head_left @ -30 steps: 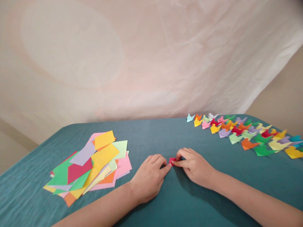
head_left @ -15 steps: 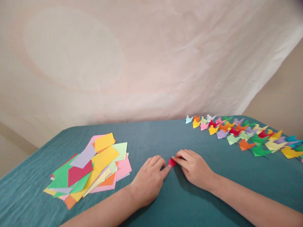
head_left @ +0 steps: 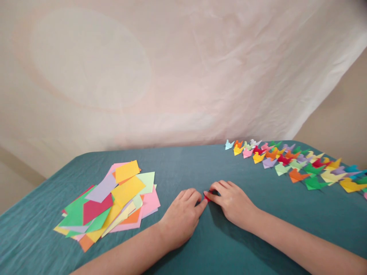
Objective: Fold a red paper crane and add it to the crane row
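A small folded piece of red paper [head_left: 207, 197] lies on the table between my two hands, mostly hidden by fingertips. My left hand [head_left: 183, 215] rests on the cloth with its fingers curled, its thumb tip holding the paper's near left side. From the right, my right hand [head_left: 233, 200] presses on the same paper with thumb and forefinger, its other fingers bent. How the paper is folded is hard to make out.
A loose heap of coloured paper sheets [head_left: 128, 189] lies to the left. Rows of folded paper birds [head_left: 282, 169] stand along the right side of the teal cloth-covered table [head_left: 183, 164]. Behind it hangs a pale curtain [head_left: 177, 76].
My right thumb and forefinger have slid left across the red paper, covering more of it. My left hand stays almost in place.
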Available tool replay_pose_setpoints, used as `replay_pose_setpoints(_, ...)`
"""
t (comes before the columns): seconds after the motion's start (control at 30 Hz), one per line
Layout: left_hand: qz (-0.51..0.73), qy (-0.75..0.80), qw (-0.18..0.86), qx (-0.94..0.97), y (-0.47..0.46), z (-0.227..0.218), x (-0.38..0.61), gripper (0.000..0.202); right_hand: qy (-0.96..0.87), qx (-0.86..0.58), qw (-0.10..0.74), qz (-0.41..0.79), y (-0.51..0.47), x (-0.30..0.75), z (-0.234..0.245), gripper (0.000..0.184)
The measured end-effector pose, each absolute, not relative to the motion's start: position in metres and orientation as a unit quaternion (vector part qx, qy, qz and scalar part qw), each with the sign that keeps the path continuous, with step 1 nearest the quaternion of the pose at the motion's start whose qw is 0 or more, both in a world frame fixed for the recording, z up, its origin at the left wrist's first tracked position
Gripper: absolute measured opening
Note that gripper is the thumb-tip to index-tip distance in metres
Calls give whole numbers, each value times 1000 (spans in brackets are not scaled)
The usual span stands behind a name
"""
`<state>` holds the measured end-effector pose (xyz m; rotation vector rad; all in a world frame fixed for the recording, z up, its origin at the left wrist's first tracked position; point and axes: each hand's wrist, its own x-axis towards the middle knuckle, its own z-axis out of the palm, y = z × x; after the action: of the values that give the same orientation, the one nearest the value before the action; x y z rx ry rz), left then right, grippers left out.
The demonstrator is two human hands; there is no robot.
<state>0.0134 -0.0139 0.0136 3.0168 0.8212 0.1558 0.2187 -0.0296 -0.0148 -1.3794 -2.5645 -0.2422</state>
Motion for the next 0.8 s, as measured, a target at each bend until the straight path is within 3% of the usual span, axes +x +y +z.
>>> replay_pose_setpoints(0.3, 52, 261, -11, 964, -15, 11, 15, 34, -862, -489, 86, -100, -27, 218, -13, 32)
replay_pose_setpoints(0.67, 73, 245, 74, 964, -12, 16, 10, 43, -811, -526, 257, 14, -17, 229, -31, 31)
replay_pose_setpoints(0.8, 76, 243, 70, 964, -11, 19, 10, 40, -804, -524, 276, 50, -17, 229, -28, 24)
